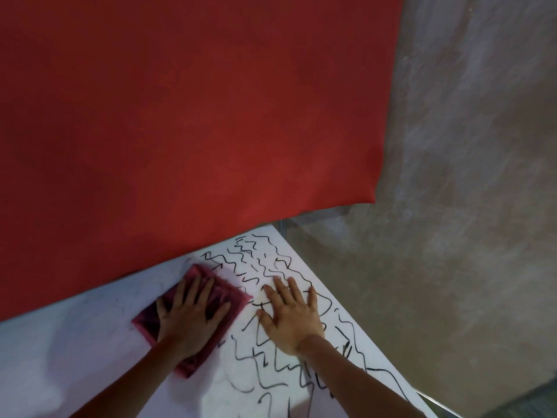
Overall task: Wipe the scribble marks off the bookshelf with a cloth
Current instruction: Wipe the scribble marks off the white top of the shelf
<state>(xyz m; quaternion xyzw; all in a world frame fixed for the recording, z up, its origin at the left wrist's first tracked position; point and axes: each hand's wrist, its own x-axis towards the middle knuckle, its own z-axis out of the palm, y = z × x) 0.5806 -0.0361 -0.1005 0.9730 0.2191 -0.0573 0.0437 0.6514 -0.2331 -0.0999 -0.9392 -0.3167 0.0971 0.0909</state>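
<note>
Fingers (193, 286) of my left hand (188, 319) are spread straight, pressing flat on the pink cloth (224, 294), not curled round it. Cloth lies on the white bookshelf (75, 342) top, corners sticking out past fingertips & wrist. Right hand (291, 318) sits just right of the cloth, fingers splayed, palm flat on the shelf w/ nothing held. Black scribble marks (262, 260) run under & beyond those fingers. Left of the cloth, only faint smudges. Red sheet (180, 116) hangs past my fingertips; grey floor (467, 206) off to the right.
</note>
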